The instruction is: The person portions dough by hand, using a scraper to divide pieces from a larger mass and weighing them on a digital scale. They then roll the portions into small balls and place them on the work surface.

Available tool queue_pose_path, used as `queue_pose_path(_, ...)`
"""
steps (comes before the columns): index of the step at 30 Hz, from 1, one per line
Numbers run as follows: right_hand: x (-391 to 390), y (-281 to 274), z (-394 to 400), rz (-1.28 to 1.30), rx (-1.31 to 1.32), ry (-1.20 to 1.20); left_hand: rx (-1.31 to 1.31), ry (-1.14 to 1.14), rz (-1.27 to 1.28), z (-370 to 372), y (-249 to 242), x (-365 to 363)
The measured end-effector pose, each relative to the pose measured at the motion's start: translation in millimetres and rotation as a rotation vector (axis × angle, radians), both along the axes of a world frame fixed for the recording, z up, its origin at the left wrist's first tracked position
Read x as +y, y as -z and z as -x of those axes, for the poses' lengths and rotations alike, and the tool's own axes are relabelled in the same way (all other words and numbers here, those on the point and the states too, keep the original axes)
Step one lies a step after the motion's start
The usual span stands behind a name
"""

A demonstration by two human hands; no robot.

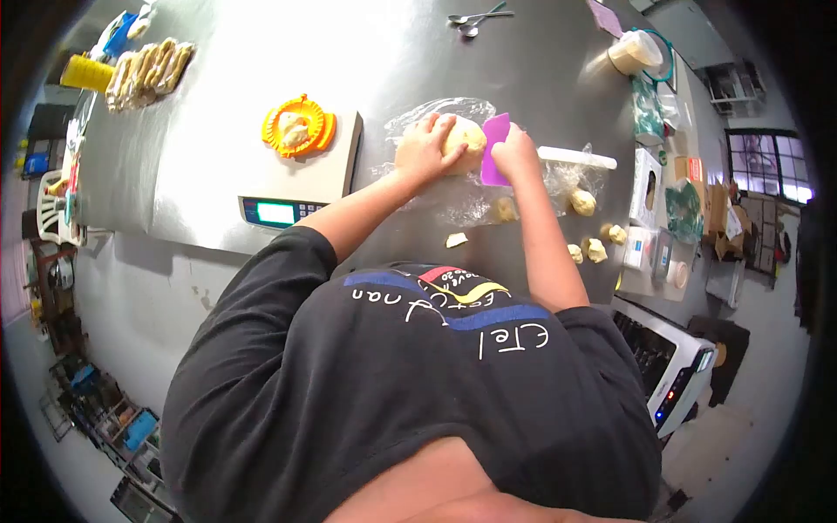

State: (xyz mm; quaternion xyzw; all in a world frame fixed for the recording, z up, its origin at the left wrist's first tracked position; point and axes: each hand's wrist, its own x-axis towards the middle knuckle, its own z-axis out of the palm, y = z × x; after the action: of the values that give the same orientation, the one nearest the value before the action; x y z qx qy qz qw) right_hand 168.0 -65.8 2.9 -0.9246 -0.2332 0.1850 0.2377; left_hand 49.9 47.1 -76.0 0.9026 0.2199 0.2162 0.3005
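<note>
A lump of pale dough (466, 144) lies on crumpled clear plastic wrap (462, 209) on the metal table (392, 52). My left hand (425, 146) is cupped against its left side, thumb and fingers apart, gripping it. In my right hand (516, 155) is a purple dough scraper (496, 150), held upright against the dough's right side. Smaller dough pieces (582, 202) sit to the right, some nearer my right forearm. One flat scrap of dough (456, 240) lies in front of the wrap.
Left of my hands stands a digital kitchen scale (301, 187) bearing an orange dumpling mould (296, 127) with dough in it. A white rod (577, 158) lies at right. Further off are spoons (471, 24), a tub (635, 52) and bagged items (150, 74).
</note>
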Motion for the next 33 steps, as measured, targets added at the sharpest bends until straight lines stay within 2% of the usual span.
queue_pose_path(5,9,14,-5,-0.080,0.051,-0.025,-0.039,-0.073,-0.128,1,10,-2)
queue_pose_path(10,19,34,-14,0.014,-0.097,-0.113,-0.085,-0.123,-0.090,2,8,-6)
queue_pose_path(23,25,55,-6,0.001,-0.173,-0.112,-0.061,-0.158,-0.040,1,7,-10)
queue_pose_path(26,23,58,-7,-0.039,-0.118,-0.127,-0.061,-0.160,-0.059,1,8,-10)
queue_pose_path(28,19,62,-10,-0.179,-0.059,-0.098,-0.048,-0.148,-0.057,3,4,-9)
queue_pose_path(32,5,102,-43,-0.224,-0.022,-0.128,-0.104,-0.118,-0.085,3,7,-5)
queue_pose_path(33,5,98,-41,-0.227,-0.024,-0.129,-0.106,-0.119,-0.087,4,5,-5)
